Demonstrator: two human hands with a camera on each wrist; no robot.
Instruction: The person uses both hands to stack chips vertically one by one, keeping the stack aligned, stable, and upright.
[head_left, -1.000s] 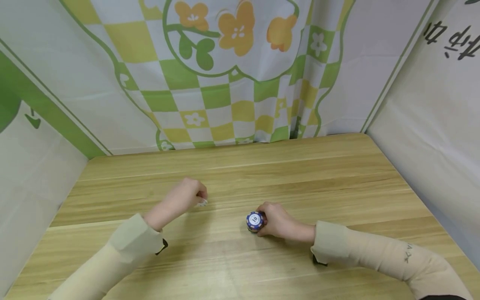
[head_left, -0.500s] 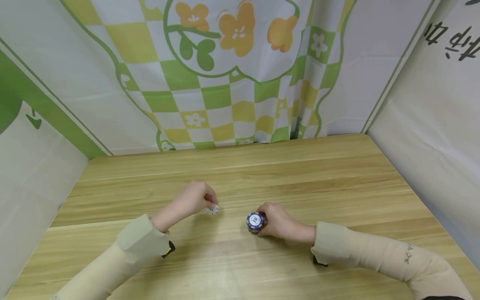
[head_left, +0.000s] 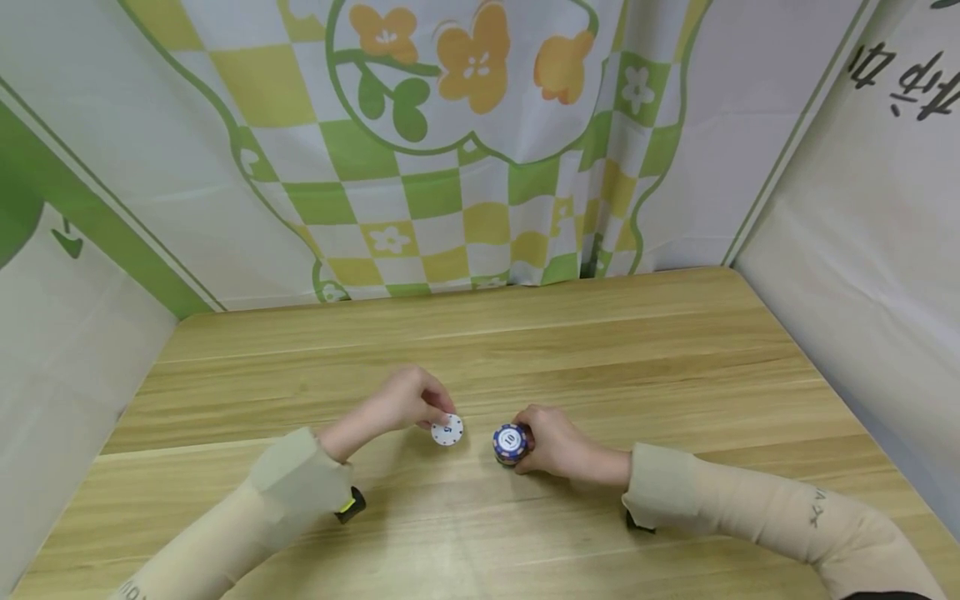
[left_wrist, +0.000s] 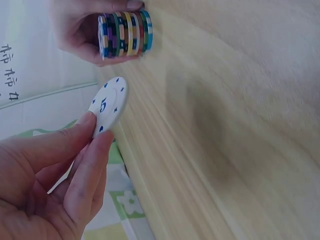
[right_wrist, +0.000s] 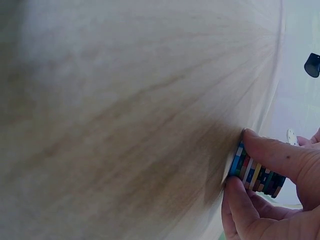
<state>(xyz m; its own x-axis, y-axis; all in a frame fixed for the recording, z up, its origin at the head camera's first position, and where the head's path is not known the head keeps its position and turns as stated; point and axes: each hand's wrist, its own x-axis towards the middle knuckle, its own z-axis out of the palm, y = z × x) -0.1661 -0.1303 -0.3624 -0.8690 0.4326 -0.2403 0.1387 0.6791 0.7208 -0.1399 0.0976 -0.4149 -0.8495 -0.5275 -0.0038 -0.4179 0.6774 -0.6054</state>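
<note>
Between thumb and fingers my left hand (head_left: 411, 398) pinches a white poker chip (head_left: 447, 430) by its edge. Blue marks and a 5 show on the chip's face in the left wrist view, where it is held above the table. To the right, a stack of poker chips (head_left: 511, 443) stands upright on the table, its top chip blue and marked 10. My right hand (head_left: 562, 444) grips this stack from the right side. Several colours of chip edge show along the stack (left_wrist: 126, 34) in the left wrist view. A small gap separates the white chip from the stack.
Both hands work over a wooden table (head_left: 637, 358) with light grain. A checked, flowered curtain (head_left: 435, 192) hangs along its back edge, and white cloth walls (head_left: 885, 250) stand at the sides.
My left hand has moved right and slightly nearer, bringing the white chip closer to the stack and turning its face upward into view. My right hand and the stack have stayed put.
</note>
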